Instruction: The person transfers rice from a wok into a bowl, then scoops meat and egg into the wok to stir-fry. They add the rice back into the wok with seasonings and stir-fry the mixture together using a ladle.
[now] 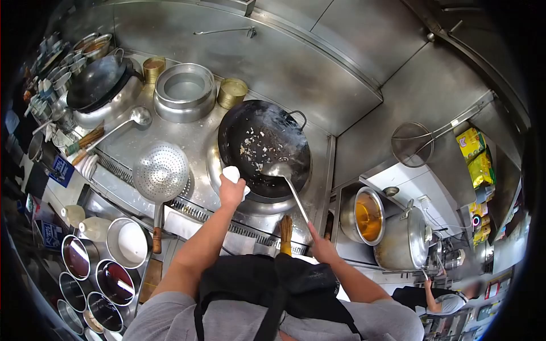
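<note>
A black wok [236,128] sits over the burner in front of me, with small white and brown bits of food [256,145] scattered inside and smoke at its far right side. My left hand [232,193] is closed on a folded white cloth [230,172] at the wok's near left rim. The fingers of my right hand [324,250] wrap round the handle of a ladle [297,200]. Its bowl rests low inside the wok, near the food. A bamboo brush [286,228] stands just below the wok, between my arms.
Left of the wok lies a perforated strainer [161,170]; another ladle [140,116] is behind it. A metal pot [185,108] and tins [232,92] line the back. Seasoning pots [126,243] fill the lower left. An oil pot [369,215] stands right. A co-worker [441,298] is far right.
</note>
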Action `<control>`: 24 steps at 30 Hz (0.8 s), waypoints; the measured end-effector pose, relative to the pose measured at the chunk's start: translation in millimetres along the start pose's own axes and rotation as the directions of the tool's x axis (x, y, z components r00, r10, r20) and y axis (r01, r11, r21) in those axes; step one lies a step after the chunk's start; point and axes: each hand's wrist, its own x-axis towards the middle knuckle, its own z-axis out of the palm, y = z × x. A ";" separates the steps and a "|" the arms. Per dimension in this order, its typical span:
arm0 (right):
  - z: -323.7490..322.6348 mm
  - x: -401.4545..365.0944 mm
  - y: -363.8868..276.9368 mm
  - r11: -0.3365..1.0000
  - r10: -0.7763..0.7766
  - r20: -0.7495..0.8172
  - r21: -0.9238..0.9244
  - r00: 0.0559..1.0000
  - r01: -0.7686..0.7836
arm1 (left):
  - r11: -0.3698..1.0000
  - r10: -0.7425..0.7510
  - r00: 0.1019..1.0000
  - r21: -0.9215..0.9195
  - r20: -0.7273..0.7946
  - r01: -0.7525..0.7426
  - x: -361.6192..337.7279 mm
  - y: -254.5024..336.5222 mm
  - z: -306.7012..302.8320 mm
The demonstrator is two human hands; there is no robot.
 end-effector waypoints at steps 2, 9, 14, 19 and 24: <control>-16.0 -6.6 1.1 1.000 0.018 0.035 -0.011 0.999 -0.017 | 1.000 -0.013 1.000 0.017 -0.005 0.013 0.8 1.2 1.9; -40.2 27.0 -43.7 0.995 0.083 0.024 0.060 0.996 -0.084 | 1.000 0.019 1.000 0.010 0.010 -0.019 2.7 -1.6 -3.0; -58.5 21.0 -25.5 0.951 -0.116 -0.059 0.283 0.992 0.128 | 0.999 -0.009 1.000 0.034 0.014 0.009 1.7 3.3 -4.1; -90.6 108.3 -98.7 0.917 0.040 -0.085 0.399 0.996 -0.003 | 1.000 0.026 1.000 -0.010 0.002 -0.026 0.0 -5.5 1.5; -14.2 49.6 -33.5 0.985 0.004 0.019 0.170 1.000 -0.007 | 0.999 0.049 0.999 0.025 -0.011 -0.048 0.8 -1.4 -2.2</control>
